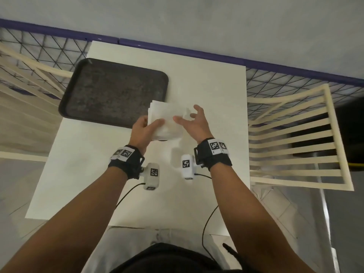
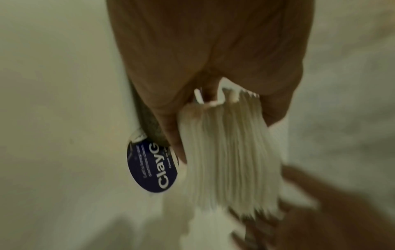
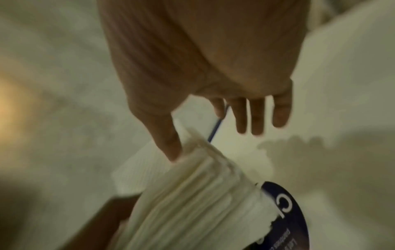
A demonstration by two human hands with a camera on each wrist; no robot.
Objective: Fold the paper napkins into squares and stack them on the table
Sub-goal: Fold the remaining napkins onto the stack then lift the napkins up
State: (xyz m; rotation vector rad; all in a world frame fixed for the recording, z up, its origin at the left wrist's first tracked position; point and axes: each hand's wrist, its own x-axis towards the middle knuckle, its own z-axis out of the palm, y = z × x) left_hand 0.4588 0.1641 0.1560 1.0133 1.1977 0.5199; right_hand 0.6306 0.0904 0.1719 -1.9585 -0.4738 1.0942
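Holding the napkin pack up off the tabletop, your left hand has thumb on top & fingers curled under its near-left corner, so it's clamped on the pack. The left wrist view shows the pack edge-on, many layers, w/ a round blue label on the underside; the print is blurry. Your right hand sits at the pack's right edge, fingers spread & straight, gripping nothing; the thumb tip touches the top sheets per the right wrist view, which is motion-blurred.

The pack hangs just off the tray's near-right corner, overlapping that corner in the head view; can't tell if it touches. The tray is dark, lies on the far-left part of the tabletop, its left rim over the tabletop's left edge.

Room: bare tabletop to the right of your right hand up to the right edge, & a wide bare stretch near you, btw the wrists & the near edge. The far edge meets the wall w/ a purple strip. A slatted chair stands just off the right edge, another off the left.
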